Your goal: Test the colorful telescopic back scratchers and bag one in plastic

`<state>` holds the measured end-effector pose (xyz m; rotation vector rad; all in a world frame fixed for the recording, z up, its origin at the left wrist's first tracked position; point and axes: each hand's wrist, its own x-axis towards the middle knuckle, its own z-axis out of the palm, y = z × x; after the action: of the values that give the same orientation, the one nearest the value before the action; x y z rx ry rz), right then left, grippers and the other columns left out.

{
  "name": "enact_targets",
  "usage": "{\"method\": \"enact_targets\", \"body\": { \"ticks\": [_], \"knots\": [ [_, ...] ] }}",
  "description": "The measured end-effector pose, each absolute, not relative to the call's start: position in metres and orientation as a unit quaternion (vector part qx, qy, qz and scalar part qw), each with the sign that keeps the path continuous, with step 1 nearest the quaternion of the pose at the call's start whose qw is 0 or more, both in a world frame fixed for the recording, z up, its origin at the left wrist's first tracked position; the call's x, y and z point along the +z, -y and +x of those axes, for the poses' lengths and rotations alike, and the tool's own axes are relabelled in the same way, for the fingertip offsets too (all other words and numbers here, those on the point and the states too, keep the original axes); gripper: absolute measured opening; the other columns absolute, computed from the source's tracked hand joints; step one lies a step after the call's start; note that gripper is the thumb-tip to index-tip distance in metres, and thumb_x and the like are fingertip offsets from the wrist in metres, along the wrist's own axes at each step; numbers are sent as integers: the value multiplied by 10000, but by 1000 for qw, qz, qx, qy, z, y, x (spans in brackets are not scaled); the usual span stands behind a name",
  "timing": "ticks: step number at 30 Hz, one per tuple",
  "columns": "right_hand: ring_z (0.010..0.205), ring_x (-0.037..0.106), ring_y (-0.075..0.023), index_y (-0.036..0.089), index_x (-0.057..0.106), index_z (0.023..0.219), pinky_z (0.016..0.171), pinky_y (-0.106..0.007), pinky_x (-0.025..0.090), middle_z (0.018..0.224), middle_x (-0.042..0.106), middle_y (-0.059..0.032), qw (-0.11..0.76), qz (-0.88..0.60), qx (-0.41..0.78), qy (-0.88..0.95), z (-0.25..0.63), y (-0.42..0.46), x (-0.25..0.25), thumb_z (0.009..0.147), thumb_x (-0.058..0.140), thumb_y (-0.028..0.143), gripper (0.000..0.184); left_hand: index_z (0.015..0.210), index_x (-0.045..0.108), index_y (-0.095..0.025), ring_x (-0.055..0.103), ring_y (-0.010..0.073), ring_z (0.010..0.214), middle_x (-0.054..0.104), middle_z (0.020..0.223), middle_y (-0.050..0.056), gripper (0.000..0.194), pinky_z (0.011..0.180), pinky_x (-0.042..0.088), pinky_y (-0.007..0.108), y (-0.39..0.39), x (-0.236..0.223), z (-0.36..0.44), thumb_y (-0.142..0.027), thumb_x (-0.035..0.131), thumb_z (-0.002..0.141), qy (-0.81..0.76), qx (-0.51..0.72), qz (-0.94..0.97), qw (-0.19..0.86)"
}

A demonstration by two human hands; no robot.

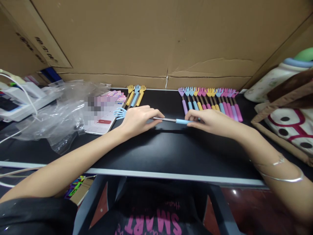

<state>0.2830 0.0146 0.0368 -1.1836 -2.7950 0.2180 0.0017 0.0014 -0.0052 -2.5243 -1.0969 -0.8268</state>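
Observation:
A light-blue back scratcher (168, 119) with a bare metal rod lies crosswise between my two hands, just above the black table. My left hand (139, 119) pinches the rod near the claw end, and the blue claw pokes out to its left. Closed around the blue handle at the other end is my right hand (202, 120). Behind my right hand, a row of back scratchers (211, 101) in purple, blue, yellow and pink lies side by side. Three more back scratchers (134, 95), yellow and blue, lie behind my left hand.
A phone (104, 121) and crumpled clear plastic bags (66, 107) lie on the left, near a white power strip (26, 99). To the right are a bottle (269, 81) and a fabric bag (290, 120). Cardboard (156, 39) stands along the back of the table (156, 153).

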Motion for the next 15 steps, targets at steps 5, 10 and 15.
{"method": "enact_targets", "body": {
  "ticks": [5,10,15],
  "knots": [
    [572,542,-123,220,583,878,529,-232,333,703,633,6,28,-389,114,914,288,-15,46,914,421,468,298,978,677,-271,634,119,774,710,831,-31,184,596,379,217,-1,-1,2,-370,533,919,398,-292,-863,108],
    [590,556,-123,207,558,826,557,-234,365,676,621,4,47,-377,179,908,286,-17,45,939,356,487,364,975,678,-260,649,132,803,723,873,-22,200,632,401,218,-2,0,0,-379,525,924,407,-294,-861,80],
    [556,537,-128,194,592,872,551,-243,364,625,587,7,44,-375,211,902,284,-20,39,932,353,496,390,948,693,-259,650,123,780,726,853,-24,198,621,405,218,-3,-2,-2,-389,547,914,398,-304,-860,98]
  ]
}}
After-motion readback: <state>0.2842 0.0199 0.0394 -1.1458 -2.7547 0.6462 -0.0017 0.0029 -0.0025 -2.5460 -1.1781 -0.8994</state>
